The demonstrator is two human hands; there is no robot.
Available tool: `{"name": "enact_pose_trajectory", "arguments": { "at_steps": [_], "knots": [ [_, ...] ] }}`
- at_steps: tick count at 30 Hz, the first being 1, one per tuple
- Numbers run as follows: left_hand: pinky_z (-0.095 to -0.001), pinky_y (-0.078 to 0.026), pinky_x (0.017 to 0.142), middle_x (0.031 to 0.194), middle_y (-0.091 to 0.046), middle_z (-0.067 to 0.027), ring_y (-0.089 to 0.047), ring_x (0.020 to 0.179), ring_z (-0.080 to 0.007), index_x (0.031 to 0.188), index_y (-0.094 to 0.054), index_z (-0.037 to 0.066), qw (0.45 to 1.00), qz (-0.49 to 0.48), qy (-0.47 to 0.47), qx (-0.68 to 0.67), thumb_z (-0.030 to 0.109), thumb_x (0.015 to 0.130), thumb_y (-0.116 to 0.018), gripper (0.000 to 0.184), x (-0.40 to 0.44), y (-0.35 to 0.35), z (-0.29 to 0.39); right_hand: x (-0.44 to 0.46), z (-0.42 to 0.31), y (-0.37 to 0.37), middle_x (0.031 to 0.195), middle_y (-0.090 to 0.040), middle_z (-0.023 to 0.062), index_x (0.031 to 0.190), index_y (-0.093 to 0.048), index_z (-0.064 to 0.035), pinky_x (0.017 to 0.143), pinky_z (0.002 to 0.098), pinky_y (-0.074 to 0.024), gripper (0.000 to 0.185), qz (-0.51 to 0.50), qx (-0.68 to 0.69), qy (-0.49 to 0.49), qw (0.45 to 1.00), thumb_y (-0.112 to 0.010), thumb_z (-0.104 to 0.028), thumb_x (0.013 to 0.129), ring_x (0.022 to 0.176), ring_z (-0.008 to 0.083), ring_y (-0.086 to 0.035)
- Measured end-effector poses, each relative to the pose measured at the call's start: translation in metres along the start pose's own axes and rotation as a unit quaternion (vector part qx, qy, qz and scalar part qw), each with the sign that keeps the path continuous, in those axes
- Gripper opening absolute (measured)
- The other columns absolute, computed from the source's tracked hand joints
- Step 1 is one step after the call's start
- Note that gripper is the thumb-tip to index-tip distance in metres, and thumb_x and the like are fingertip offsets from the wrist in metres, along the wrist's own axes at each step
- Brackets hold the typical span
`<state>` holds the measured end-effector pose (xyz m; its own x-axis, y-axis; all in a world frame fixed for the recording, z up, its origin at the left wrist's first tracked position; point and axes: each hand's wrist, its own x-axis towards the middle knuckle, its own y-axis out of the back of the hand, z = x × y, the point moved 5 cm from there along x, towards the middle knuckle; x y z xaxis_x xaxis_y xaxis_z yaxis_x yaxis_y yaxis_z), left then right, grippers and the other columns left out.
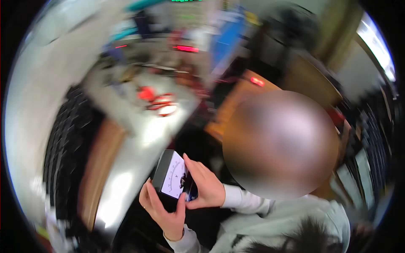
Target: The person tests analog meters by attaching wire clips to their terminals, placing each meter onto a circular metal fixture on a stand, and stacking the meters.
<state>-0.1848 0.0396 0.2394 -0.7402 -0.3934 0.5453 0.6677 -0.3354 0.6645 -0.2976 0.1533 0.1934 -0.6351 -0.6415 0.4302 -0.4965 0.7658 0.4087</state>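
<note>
Both hands grip an analog voltmeter [173, 175] with a black housing and a white dial marked V. Its face is tilted, with the scale and dark lower part turned toward the right. My left hand [165, 213] closes around its lower left side, the thumb near the bottom edge. A ring shows on one finger. My right hand [206, 183] holds the right side, fingers along the upper edge and thumb low. The fingers partly hide the meter's lower end. Light sleeves [242, 197] cover the wrists.
A pale bench [122, 185] runs along the left, with blurred red-and-white items [163, 104] on it. Red digital readouts [187, 49] glow behind. Black racks [69, 147] stand at left. A fan [291, 27] is at the back. A blurred round patch hides the middle right.
</note>
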Motion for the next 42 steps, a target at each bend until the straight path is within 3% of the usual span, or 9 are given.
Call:
{"name": "enact_pose_trajectory", "arguments": {
  "at_steps": [3,4,5,7,8,10,26,28,42],
  "knots": [
    [-0.0479,-0.044,0.108,0.149,-0.041,-0.024,-0.043,0.138,-0.041,0.153,-0.036,-0.002,0.973,-0.158,0.0,-0.168,0.004,0.072,-0.083,0.093,-0.024,-0.045,0.017,-0.055,0.04,0.084,0.128,-0.051,0.0296,0.151,-0.025,0.0133,0.107,0.0521,-0.0367,0.123,0.105,-0.202,-0.095,0.969,-0.088,-0.038,0.06,0.118,0.0466,-0.05],
    [-0.0491,-0.042,0.105,0.137,-0.053,-0.0242,-0.051,0.125,-0.0424,0.149,-0.044,-0.001,0.972,-0.165,0.025,-0.166,0.015,0.078,-0.083,0.082,-0.029,-0.056,0.021,-0.069,0.052,0.122,0.127,-0.051,0.0309,0.148,-0.029,0.0141,0.106,0.0517,-0.0382,0.12,0.162,-0.271,-0.116,0.942,-0.088,-0.039,0.059,0.116,0.0467,-0.05],
    [-0.0491,-0.042,0.105,0.137,-0.053,-0.0242,-0.051,0.125,-0.0424,0.149,-0.044,-0.001,0.968,-0.17,0.019,-0.182,0.015,0.078,-0.083,0.082,-0.029,-0.063,0.027,-0.088,0.062,0.161,0.127,-0.052,0.0316,0.147,-0.03,0.0152,0.106,0.0506,-0.0388,0.118,0.205,-0.328,-0.181,0.904,-0.088,-0.038,0.059,0.116,0.047,-0.051],
    [-0.0417,-0.05,0.093,0.113,-0.065,-0.0179,-0.062,0.107,-0.0358,0.125,-0.066,0.002,0.974,-0.181,0.01,-0.138,0.018,0.09,-0.076,0.039,-0.029,-0.07,0.026,-0.123,0.088,0.231,0.117,-0.058,0.0283,0.143,-0.034,0.0166,0.097,0.0509,-0.0452,0.113,0.262,-0.427,-0.302,0.811,-0.088,-0.04,0.061,0.109,0.045,-0.056],
    [-0.0433,-0.048,0.101,0.122,-0.062,-0.0214,-0.059,0.116,-0.0403,0.135,-0.063,0.005,0.96,-0.229,0.029,-0.158,0.009,0.09,-0.074,0.047,-0.031,-0.075,0.021,-0.146,0.102,0.258,0.115,-0.06,0.027,0.14,-0.037,0.0166,0.093,0.0498,-0.0478,0.11,0.303,-0.54,-0.263,0.74,-0.088,-0.043,0.062,0.106,0.0432,-0.059],
    [-0.0428,-0.049,0.1,0.122,-0.062,-0.0211,-0.06,0.115,-0.0398,0.133,-0.064,0.005,0.958,-0.24,0.0,-0.155,0.009,0.09,-0.074,0.045,-0.021,-0.075,0.025,-0.17,0.115,0.3,0.121,-0.06,0.0282,0.14,-0.039,0.0171,0.096,0.0469,-0.0492,0.11,0.335,-0.48,-0.397,0.708,-0.087,-0.046,0.063,0.114,0.0421,-0.06],
    [-0.046,-0.049,0.096,0.124,-0.061,-0.0258,-0.059,0.114,-0.0443,0.142,-0.053,0.002,0.873,-0.47,-0.068,-0.112,0.019,0.094,-0.07,0.054,-0.036,-0.105,0.056,-0.182,0.133,0.298,0.145,-0.045,0.0337,0.149,-0.024,0.0172,0.114,0.0491,-0.0368,0.12,0.362,-0.47,-0.427,0.682,-0.084,-0.049,0.068,0.138,0.0448,-0.042],
    [-0.0475,-0.045,0.099,0.129,-0.058,-0.0225,-0.057,0.118,-0.0399,0.148,-0.046,0.001,0.856,-0.505,-0.053,-0.093,0.019,0.083,-0.08,0.076,-0.05,-0.11,0.044,-0.181,0.13,0.297,0.144,-0.045,0.0338,0.149,-0.024,0.0172,0.113,0.0498,-0.0373,0.12,0.367,-0.469,-0.42,0.685,-0.084,-0.049,0.068,0.137,0.0451,-0.043],
    [-0.0485,-0.047,0.102,0.131,-0.059,-0.0244,-0.058,0.119,-0.0417,0.146,-0.048,0.002,0.864,-0.501,-0.01,-0.048,0.026,0.091,-0.074,0.065,-0.059,-0.116,0.04,-0.184,0.123,0.301,0.142,-0.05,0.03,0.147,-0.035,0.0108,0.108,0.0475,-0.0429,0.113,0.348,-0.443,-0.442,0.698,-0.086,-0.049,0.066,0.129,0.0439,-0.05]
  ]
}}
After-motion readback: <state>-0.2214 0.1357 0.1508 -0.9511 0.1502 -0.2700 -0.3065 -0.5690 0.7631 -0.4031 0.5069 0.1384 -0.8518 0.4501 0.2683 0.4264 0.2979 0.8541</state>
